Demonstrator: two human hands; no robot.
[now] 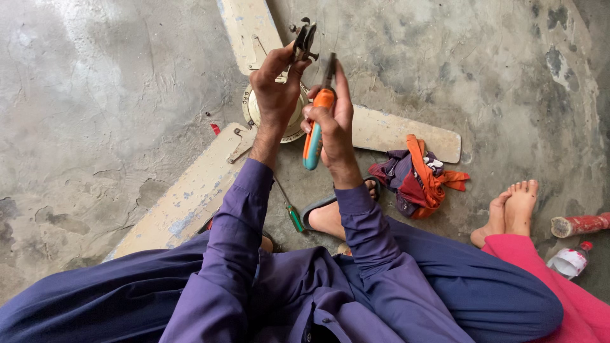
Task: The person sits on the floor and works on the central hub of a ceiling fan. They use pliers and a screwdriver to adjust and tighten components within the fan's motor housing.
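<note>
left hand raised above the ceiling fan, fingers closed around a small metal bracket held upright. right hand just beside it, fingers wrapped round the orange and teal handle of a pair of pliers, dark nose pointing up close to the bracket; whether they touch, cannot tell. fan lies flat on the concrete floor, three cream blades spread out from its hub. green-handled screwdriver on the floor on the person's side of the fan. bundle of coloured cloth right of the fan. another person's bare feet further right, past the cloth.
</note>
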